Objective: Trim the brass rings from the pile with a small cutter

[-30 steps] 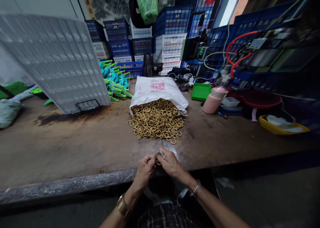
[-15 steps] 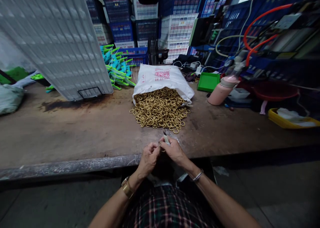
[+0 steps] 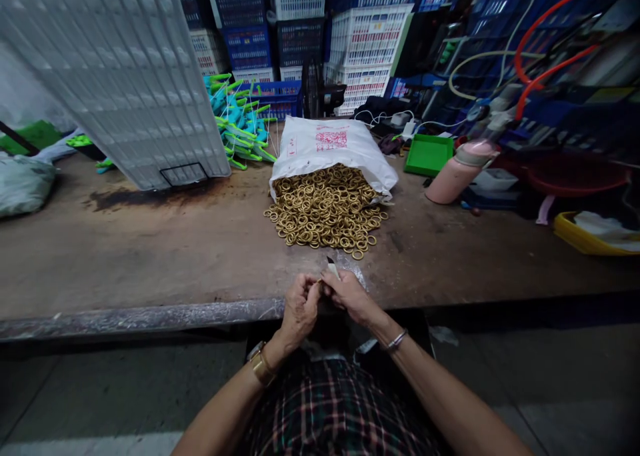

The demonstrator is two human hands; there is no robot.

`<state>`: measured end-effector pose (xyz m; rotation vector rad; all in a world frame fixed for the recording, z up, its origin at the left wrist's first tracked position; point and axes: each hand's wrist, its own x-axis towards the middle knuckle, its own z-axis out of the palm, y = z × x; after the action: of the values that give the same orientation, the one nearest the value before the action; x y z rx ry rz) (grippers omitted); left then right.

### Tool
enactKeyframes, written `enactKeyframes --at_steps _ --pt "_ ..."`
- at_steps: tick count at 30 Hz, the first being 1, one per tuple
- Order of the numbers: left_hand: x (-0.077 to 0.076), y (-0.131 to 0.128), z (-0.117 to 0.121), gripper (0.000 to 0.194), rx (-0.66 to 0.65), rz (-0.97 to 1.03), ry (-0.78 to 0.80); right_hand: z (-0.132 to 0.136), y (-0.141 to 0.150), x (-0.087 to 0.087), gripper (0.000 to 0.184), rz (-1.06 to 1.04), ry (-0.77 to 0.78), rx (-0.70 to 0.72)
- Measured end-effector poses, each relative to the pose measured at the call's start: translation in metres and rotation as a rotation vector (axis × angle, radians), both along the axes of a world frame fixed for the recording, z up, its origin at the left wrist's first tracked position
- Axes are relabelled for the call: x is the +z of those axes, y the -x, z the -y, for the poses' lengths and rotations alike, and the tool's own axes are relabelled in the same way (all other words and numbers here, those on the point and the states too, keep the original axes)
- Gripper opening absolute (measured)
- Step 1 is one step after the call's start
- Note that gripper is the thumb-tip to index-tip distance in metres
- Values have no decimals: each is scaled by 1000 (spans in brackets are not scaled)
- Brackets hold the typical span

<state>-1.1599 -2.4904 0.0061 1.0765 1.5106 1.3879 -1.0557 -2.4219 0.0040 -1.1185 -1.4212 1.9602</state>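
Observation:
My left hand (image 3: 301,307) is closed, thumb pressed to its fingers around a gold-coloured ring, of which only a sliver shows. Touching it from the right, my right hand (image 3: 353,297) grips a small knife (image 3: 333,266) with a pale handle; the dark blade points up and away from me. Both hands meet above the table's front edge. Just beyond them, a heap of gold-coloured rings (image 3: 325,213) spills from the mouth of a white woven sack (image 3: 335,143) with red print, which lies on its side.
A tall translucent ribbed panel (image 3: 165,96) leans at left on the wooden table (image 3: 150,256). Beside it lie green and teal plastic pieces (image 3: 245,129). To the right are a green tray (image 3: 429,155), a pink bottle (image 3: 457,173) and a yellow tray (image 3: 590,239). Stacked crates (image 3: 370,39) stand behind.
The view has tilted down and shifted slightly left. Both hands stay together at the table edge; the left has turned a little, and the ring at the fingertips is more hidden.

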Motion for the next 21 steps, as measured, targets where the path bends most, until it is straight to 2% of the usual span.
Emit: enactKeyframes --at_steps 7,13,19,21 --pt "6 2 2 22 -71 142 145 -2 2 3 25 134 -308 -24" --pt "11 3 1 28 -90 301 244 -3 0 3 26 156 -354 6" --pt "9 4 2 34 -122 434 239 -6 -2 1 26 168 -389 8" --pt "8 4 2 35 -128 468 227 -8 -4 -1 24 236 -457 -34"
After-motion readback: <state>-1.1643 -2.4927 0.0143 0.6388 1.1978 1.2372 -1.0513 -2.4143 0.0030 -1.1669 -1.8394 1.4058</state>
